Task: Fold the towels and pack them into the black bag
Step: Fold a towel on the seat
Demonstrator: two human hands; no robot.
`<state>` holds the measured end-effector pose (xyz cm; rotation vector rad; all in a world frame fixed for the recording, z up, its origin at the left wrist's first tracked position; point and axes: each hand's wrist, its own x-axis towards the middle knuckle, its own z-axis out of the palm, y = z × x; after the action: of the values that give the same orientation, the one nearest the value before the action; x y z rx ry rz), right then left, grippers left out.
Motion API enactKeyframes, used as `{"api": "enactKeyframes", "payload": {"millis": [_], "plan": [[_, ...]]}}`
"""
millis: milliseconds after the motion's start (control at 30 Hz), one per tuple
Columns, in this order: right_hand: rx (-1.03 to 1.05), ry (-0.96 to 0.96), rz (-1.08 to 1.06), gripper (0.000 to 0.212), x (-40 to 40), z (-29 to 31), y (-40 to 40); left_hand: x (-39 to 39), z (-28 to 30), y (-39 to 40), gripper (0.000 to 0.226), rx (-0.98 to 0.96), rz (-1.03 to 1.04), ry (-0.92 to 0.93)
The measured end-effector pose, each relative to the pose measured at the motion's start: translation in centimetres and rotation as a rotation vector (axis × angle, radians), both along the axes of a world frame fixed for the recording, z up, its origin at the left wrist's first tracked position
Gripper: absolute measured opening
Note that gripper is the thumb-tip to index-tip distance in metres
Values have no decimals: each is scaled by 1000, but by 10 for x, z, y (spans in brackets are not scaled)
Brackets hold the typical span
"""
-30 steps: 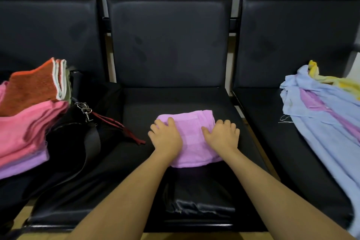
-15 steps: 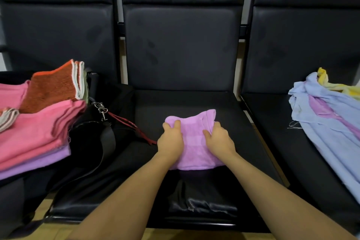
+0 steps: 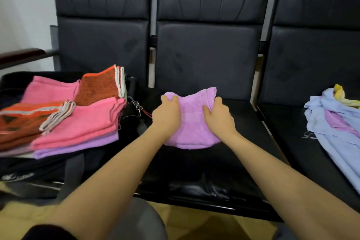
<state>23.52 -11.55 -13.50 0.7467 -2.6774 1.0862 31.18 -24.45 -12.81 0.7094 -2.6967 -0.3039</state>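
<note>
A folded purple towel [image 3: 191, 121] is lifted a little above the middle black seat [image 3: 243, 122]. My left hand [image 3: 166, 115] grips its left side and my right hand [image 3: 219, 118] grips its right side, so the towel sags between them. On the left seat the open black bag [image 3: 134, 122] holds stacked folded towels: pink ones [image 3: 85, 121], orange ones [image 3: 99, 87] and a purple one [image 3: 78, 146] at the bottom.
A heap of unfolded light blue, purple and yellow cloths [image 3: 337, 122] lies on the right seat. The bag's strap and metal clasp [image 3: 137, 106] hang between the bag and the purple towel. A dark armrest [image 3: 21, 55] juts out at far left.
Both hands went from pressing flat on the purple towel to gripping its sides and raising it off the seat. The view has tilted up and shifted left, showing more of the bag.
</note>
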Motion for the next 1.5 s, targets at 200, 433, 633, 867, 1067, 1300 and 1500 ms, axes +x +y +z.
{"api": "enactKeyframes", "payload": {"millis": [200, 433, 633, 867, 1067, 1300, 1500], "plan": [[-82, 5, 78, 27, 35, 41, -53, 38, 38, -57, 32, -71, 87, 54], [-141, -12, 223, 32, 75, 74, -135, 87, 59, -139, 32, -111, 194, 63], [-121, -84, 324, 40, 107, 66, -198, 128, 48, -196, 27, -77, 270, 36], [145, -106, 234, 57, 111, 22, -236, 144, 2, -227, 37, -141, 357, -160], [383, 497, 429, 66, 97, 17, -231, 139, -13, -238, 40, 46, 293, -227], [660, 129, 451, 58, 87, 7, -235, 141, -12, -230, 36, -5, 336, -195], [354, 113, 408, 47, 86, 16, -212, 138, 4, -204, 24, -216, 348, 60]]}}
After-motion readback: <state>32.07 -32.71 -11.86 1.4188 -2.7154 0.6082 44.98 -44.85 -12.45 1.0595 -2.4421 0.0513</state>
